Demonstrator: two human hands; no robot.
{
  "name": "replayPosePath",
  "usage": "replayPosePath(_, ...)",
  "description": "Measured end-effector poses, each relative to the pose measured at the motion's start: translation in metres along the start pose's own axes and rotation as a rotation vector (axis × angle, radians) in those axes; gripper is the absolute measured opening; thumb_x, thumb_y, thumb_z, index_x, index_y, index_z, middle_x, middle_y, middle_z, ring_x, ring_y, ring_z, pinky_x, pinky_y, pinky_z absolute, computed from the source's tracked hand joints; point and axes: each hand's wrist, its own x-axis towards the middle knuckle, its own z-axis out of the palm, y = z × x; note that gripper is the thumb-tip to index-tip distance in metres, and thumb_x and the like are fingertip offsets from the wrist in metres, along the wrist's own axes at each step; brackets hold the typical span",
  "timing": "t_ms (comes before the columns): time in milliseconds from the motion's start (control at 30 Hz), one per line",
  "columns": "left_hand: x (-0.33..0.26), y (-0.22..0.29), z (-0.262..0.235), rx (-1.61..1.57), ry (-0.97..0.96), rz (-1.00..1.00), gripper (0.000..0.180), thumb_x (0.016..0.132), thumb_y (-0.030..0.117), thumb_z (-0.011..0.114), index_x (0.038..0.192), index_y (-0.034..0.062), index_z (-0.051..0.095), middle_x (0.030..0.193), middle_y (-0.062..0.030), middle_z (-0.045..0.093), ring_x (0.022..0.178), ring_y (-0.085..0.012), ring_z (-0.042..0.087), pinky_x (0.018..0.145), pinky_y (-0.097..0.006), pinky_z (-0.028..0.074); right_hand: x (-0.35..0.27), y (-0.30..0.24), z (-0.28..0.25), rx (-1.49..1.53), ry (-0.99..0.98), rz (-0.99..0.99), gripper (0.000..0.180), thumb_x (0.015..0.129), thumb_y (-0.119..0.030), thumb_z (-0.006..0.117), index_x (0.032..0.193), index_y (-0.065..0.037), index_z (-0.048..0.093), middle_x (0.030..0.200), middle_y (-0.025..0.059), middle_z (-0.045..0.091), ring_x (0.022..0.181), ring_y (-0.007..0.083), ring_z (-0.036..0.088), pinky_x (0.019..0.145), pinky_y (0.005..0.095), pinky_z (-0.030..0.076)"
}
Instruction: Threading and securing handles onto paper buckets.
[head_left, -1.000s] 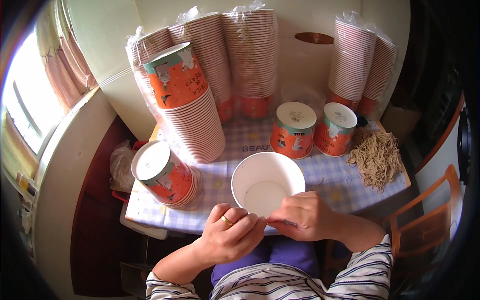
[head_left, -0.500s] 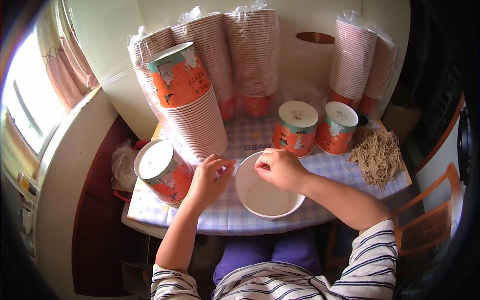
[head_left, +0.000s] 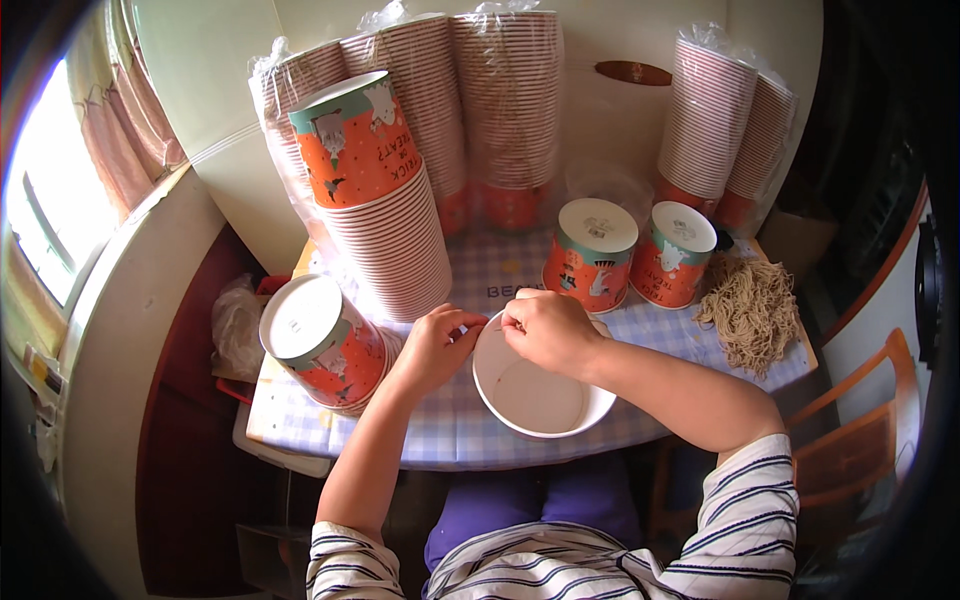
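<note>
A paper tub [head_left: 590, 412] stands at the table's near edge with its white inside facing up. Over its far left rim is my right hand [head_left: 552, 328], fingers curled into a pinch; what they hold, if anything, is hidden. Just left of that rim is my left hand [head_left: 437, 345], thumb and fingers pinched together, with nothing I can make out between them. Beside my left forearm stands an upside-down orange and green printed tub [head_left: 345, 350] on top of a short stack. Behind it leans a tall stack of tubs [head_left: 390, 250] with white rims.
Two upside-down printed tubs [head_left: 590, 255] stand at the back right, near a heap of beige string [head_left: 752, 318]. Plastic-wrapped tub stacks [head_left: 508, 110] line the wall. A checked cloth [head_left: 450, 430] covers the table. A wooden chair [head_left: 850, 440] stands at the right.
My hands have come closer together. The right one shifted slightly left and up to the tub's far left rim; the left moved a little right. The whole view has shifted slightly.
</note>
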Motion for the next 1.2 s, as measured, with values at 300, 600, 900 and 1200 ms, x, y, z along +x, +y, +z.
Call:
replayPosePath(300, 0.001, 0.0, -0.002, 0.007, -0.039, 0.001, 0.02, 0.084, 0.007, 0.063, 0.103, 0.0029, 0.07, 0.09, -0.0123, 0.063, 0.073, -0.0229, 0.062, 0.067, -0.031, 0.05, 0.001, 0.0, 0.004, -0.019, 0.009, 0.011, 0.009, 0.076, -0.012, 0.061, 0.072, -0.005, 0.065, 0.077, 0.011, 0.064, 0.069, 0.0316, 0.064, 0.064, 0.0433, 0.052)
replayPosePath(600, 0.006, -0.008, -0.001, -0.028, -0.128, 0.09, 0.021, 0.085, 0.005, 0.063, 0.105, 0.0004, 0.067, 0.09, -0.014, 0.066, 0.079, -0.0222, 0.064, 0.071, -0.031, 0.051, 0.003, 0.002, 0.011, -0.036, 0.024, -0.012, 0.01, 0.077, -0.014, 0.062, 0.073, -0.006, 0.066, 0.076, 0.011, 0.064, 0.069, 0.0304, 0.064, 0.064, 0.0416, 0.052)
replayPosePath(900, 0.001, -0.007, -0.001, -0.115, -0.134, -0.111, 0.015, 0.088, 0.01, 0.06, 0.094, -0.0029, 0.065, 0.082, -0.0097, 0.067, 0.074, -0.0162, 0.063, 0.069, -0.028, 0.05, -0.006, -0.008, -0.02, 0.118, -0.102, 0.136, 0.018, 0.084, -0.02, 0.065, 0.087, -0.003, 0.065, 0.081, 0.0123, 0.067, 0.077, 0.0266, 0.067, 0.069, 0.0364, 0.052)
replayPosePath(1200, -0.058, -0.016, -0.005, -1.128, -0.133, -0.613, 0.011, 0.092, 0.009, 0.052, 0.093, -0.0002, 0.058, 0.089, -0.0101, 0.065, 0.08, -0.0233, 0.066, 0.078, -0.035, 0.054, -0.084, -0.065, -0.077, 0.537, -0.301, -0.027, 0.016, 0.083, -0.014, 0.072, 0.095, -0.004, 0.066, 0.082, 0.0007, 0.061, 0.059, 0.004, 0.049, 0.053, 0.0212, 0.041)
